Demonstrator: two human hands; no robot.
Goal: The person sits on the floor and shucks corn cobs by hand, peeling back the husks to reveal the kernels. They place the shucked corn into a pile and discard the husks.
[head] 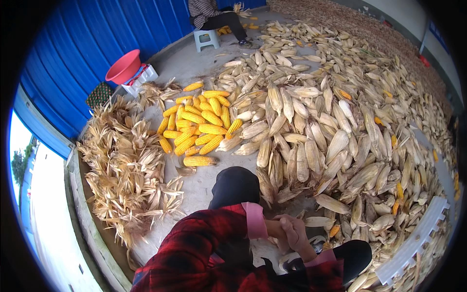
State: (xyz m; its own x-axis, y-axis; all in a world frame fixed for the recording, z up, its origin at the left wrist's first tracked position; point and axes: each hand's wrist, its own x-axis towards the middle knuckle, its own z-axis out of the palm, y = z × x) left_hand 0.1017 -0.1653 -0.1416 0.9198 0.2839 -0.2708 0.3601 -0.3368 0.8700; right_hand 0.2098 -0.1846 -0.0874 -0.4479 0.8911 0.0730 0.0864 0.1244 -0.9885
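Observation:
My left hand (276, 230) and my right hand (293, 229) meet between my knees at the lower centre, one clasped against the other; which fingers hold what is hard to make out, and no corn shows in them. Ahead of my knee lies a heap of husked yellow corn cobs (204, 118), with a single cob (200, 161) at its near edge. Unhusked corn ears (310, 153) in dry pale husks spread in a large pile from the centre to the right. On the left is a mound of stripped corn husks (124, 168).
A red plastic basin (124, 67) rests on a white box (143, 78) by the blue corrugated wall (91, 36). Another person (209, 16) sits on a light plastic stool (206, 39) at the top. A pale notched plastic strip (412, 241) lies at the lower right.

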